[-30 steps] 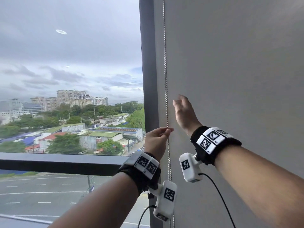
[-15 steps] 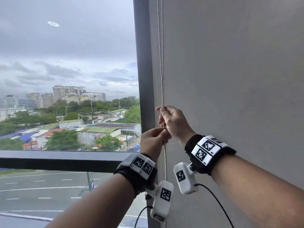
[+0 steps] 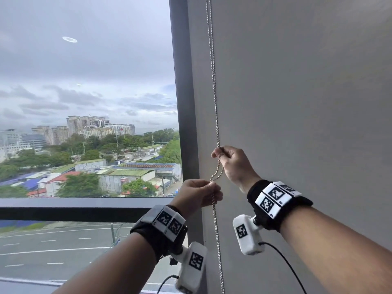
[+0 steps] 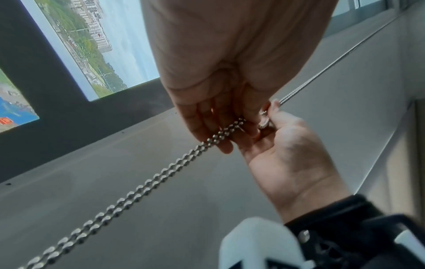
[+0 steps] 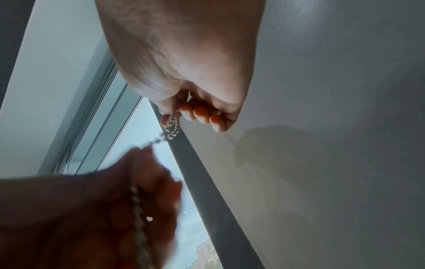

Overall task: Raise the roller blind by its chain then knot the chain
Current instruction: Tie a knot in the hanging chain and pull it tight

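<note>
Metal beads form the chain (image 3: 214, 98), a doubled strand hanging straight down beside the left edge of the grey roller blind (image 3: 297, 102), just right of the dark window frame (image 3: 182, 102). The right hand (image 3: 234, 164) is the higher of the two, its fingers curled, with thumb and forefinger pinching the chain where the taut upper run ends. Below that pinch the strand bows out in a small slack curve and drops to the left hand (image 3: 196, 195), which sits lower and slightly left, fingers bent around the chain and pinching it near the top of the fist. From the left hand the two strands fall on together toward the bottom of the view, close against the blind's edge.

From the left wrist camera the paired strands (image 4: 147, 183) run side by side into the curled fingers (image 4: 207, 123) of that hand, and the right hand (image 4: 292, 156) holds a small bunch of beads just beyond them. In the right wrist view the beads (image 5: 173, 120) hang from the right hand's fingertips (image 5: 202, 113), and the left hand (image 5: 128, 200) is blurred below.

Left of the frame, the window pane (image 3: 84, 92) shows cloudy sky, distant buildings, trees and a road.
</note>
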Demonstrator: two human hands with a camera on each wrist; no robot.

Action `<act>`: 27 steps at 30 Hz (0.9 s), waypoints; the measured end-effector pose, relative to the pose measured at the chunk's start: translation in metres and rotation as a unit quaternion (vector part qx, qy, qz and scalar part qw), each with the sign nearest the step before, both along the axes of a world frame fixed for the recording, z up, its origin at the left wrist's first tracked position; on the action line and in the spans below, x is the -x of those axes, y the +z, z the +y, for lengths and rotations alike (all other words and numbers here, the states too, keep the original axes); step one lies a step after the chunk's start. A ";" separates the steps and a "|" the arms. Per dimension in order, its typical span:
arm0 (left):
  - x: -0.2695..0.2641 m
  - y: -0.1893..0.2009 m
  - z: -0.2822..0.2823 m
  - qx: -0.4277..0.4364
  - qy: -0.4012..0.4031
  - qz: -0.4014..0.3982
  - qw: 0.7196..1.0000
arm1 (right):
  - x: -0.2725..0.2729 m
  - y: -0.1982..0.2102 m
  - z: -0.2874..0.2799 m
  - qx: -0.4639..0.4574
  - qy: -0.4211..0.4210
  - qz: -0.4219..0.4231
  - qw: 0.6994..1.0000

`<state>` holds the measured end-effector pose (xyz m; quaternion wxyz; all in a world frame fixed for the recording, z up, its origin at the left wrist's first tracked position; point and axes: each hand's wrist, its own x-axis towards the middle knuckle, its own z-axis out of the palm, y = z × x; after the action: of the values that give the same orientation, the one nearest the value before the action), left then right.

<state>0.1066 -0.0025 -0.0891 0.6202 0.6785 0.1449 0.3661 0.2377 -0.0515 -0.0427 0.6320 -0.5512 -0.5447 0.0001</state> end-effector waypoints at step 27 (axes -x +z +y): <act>0.006 0.165 -0.052 -0.158 0.147 0.039 0.976 | 0.037 0.008 -0.066 0.016 0.136 0.131 0.982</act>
<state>0.1008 -0.0545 0.0754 0.4388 0.7527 0.2077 0.4447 0.2011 -0.1170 -0.0346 0.6830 -0.4772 -0.5271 0.1671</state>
